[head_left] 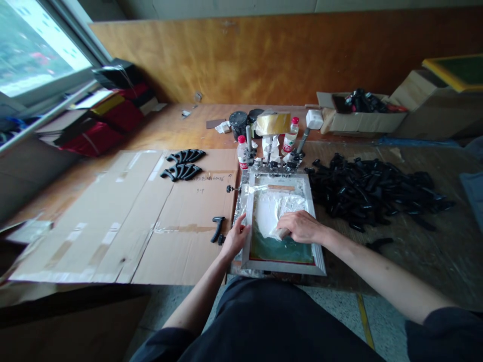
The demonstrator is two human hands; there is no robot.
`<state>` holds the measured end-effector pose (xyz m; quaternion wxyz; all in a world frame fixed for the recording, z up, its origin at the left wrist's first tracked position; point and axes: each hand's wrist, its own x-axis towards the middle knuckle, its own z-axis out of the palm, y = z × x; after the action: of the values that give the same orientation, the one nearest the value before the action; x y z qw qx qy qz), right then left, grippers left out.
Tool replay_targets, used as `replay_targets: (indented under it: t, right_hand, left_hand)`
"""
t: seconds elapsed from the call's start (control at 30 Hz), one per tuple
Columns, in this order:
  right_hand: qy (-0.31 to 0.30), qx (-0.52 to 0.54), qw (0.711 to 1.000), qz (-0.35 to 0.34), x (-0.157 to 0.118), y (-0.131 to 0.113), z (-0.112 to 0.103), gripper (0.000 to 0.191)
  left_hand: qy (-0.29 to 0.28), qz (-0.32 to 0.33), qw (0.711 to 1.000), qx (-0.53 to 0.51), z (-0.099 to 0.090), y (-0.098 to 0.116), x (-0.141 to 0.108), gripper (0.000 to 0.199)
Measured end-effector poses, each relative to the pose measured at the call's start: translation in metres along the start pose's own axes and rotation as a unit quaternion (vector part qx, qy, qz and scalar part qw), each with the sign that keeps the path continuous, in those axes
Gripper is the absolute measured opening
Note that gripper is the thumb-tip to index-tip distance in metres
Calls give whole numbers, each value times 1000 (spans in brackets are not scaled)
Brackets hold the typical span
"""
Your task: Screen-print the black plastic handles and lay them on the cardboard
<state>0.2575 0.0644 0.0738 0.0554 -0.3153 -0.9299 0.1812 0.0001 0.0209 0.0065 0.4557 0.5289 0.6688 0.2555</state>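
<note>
A silver-edged screen printing frame (320,264) with green mesh lies in front of me, clamped at its far end. My left hand (236,237) grips the frame's left edge, fingers closed about it. Over the mesh, my right hand (302,226) is closed on a small grey-tan block, its kind unclear, partly hidden by the fingers. A white patch (267,213) spreads under and beyond that hand; whether it is ink or a sheet I cannot tell. A wooden strip (281,187) lies across the frame's far end. One black curved handle (217,229) rests left of my left hand.
Several black handles (183,172) sit in two rows on flat cardboard (113,216). A large heap of black handles (370,191) lies at right. Behind the clamps stand red-capped bottles (290,136), a dark tub (238,124) and a tape roll (273,123). Filled box (368,123) at back right.
</note>
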Motion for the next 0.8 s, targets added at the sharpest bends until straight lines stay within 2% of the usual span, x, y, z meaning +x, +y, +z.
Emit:
replay_targets:
  t: [0.13, 0.27, 0.37, 0.4, 0.47, 0.53, 0.57, 0.67, 0.73, 0.8]
  right_hand:
    - [88, -41, 994, 42, 7, -2, 16, 27]
    - [85, -26, 996, 9, -5, -11, 32, 27]
    - [93, 11, 994, 50, 4, -10, 20, 17]
    - [108, 15, 991, 78, 13, -8, 12, 19]
    - [150, 8, 979, 139, 36, 1, -10, 35]
    - [183, -10, 965, 190, 53, 17, -37, 50]
    - [194, -16, 958, 211, 55, 28, -52, 51]
    - [259, 2, 923, 284, 30, 67, -88, 36]
    - [316, 18, 880, 355, -1, 91, -95, 33]
    - [321, 35, 854, 409, -28, 101, -80, 35]
  left_hand:
    - [4, 5, 1000, -14, -1, 2, -2, 59]
    - [-5, 0, 999, -42, -2, 2, -3, 60]
    - [-8, -6, 998, -60, -3, 3, -4, 63]
    - [-10, -6, 998, -69, -5, 4, -5, 64]
    - [-19, -2, 996, -92, -10, 11, -8, 66]
    - [-24, 6, 992, -126, -19, 24, -13, 68]
    - [-21, 10, 989, -147, -24, 32, -16, 65]
    - [7, 31, 977, -209, -40, 68, -22, 52]
    - [32, 71, 965, -250, -49, 95, -20, 50]
    - [56, 128, 947, -288, -55, 123, -11, 48]
